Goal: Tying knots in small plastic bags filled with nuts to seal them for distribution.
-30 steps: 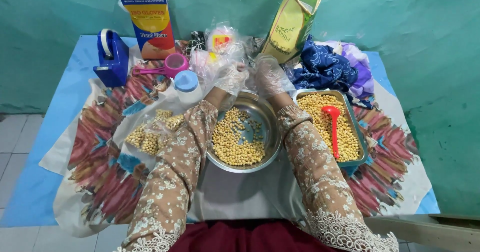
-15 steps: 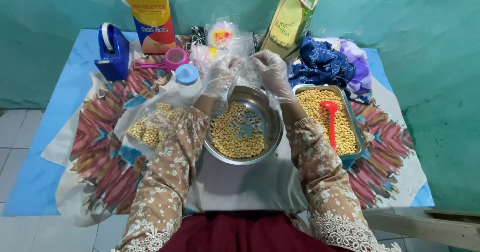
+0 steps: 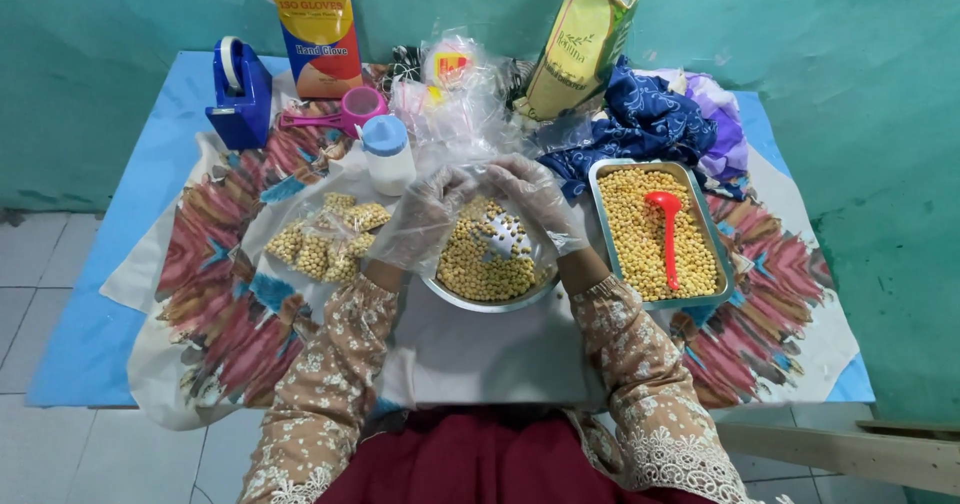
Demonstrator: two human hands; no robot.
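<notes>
A round metal bowl (image 3: pixel 452 295) of yellow soybeans sits in front of me on the patterned cloth. Both my hands wear thin clear plastic gloves and hover over the bowl's far side. My left hand (image 3: pixel 425 216) and my right hand (image 3: pixel 535 199) meet at the fingertips, pinching a small clear plastic bag (image 3: pixel 487 186) between them above the beans. A shiny glint shows in the bowl under the bag; I cannot tell what it is.
Right of the bowl, a rectangular metal tray (image 3: pixel 600 226) holds soybeans and a red scoop (image 3: pixel 665 234). Filled bean bags (image 3: pixel 320 239) lie left. Behind are a white bottle (image 3: pixel 385 154), pink cup (image 3: pixel 355 109), blue tape dispenser (image 3: pixel 240 94), glove box (image 3: pixel 320 29), yellow pouch (image 3: pixel 580 39), and blue cloth (image 3: pixel 640 124).
My hands reached to the pile of clear bags behind the bowl, then drew back over the bowl with a clear bag pinched between them.
</notes>
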